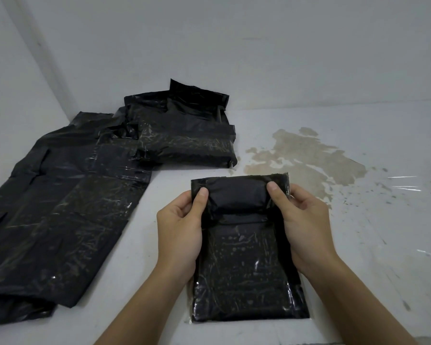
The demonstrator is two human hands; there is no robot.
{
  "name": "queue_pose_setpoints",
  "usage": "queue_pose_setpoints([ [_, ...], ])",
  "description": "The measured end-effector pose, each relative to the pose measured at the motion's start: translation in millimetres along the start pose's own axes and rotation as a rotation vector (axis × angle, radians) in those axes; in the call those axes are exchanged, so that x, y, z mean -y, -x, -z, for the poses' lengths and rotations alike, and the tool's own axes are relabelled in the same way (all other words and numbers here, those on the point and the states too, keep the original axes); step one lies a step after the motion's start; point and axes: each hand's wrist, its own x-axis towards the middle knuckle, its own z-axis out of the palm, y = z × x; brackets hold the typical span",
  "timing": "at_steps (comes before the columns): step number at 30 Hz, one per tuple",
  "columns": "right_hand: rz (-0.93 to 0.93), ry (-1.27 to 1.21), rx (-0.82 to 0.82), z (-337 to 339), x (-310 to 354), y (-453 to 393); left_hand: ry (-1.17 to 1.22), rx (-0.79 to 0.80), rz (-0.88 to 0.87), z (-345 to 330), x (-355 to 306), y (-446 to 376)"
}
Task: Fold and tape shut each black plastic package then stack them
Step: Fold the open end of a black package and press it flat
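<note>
Nearest the camera, a black plastic package (246, 265) lies flat on the white table (358, 257), running from the wrists up past the fingertips. The left hand (182, 230) and right hand (306, 225) grip its side edges, fingers curled under and both thumbs pressed on the rolled top flap (237, 195), one thumb at each end of it. The fold looks to be the step in hand; the next move probably calls for pressing the flap flat and sealing it with tape, and no roll is visible. Beyond the left fingers sits a stack of finished packages (184, 135). Further left of them, loose black plastic bags (60, 207) sprawl. Beyond the right fingers, a brown stain (306, 155) marks the table.
</note>
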Motion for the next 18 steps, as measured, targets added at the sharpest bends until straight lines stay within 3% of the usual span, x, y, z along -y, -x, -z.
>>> queue_pose_setpoints([
  [18,-0.051,-0.028,-0.035,-1.0,-2.0,-1.6,0.025,-0.035,0.051,-2.0,-1.7,1.4],
])
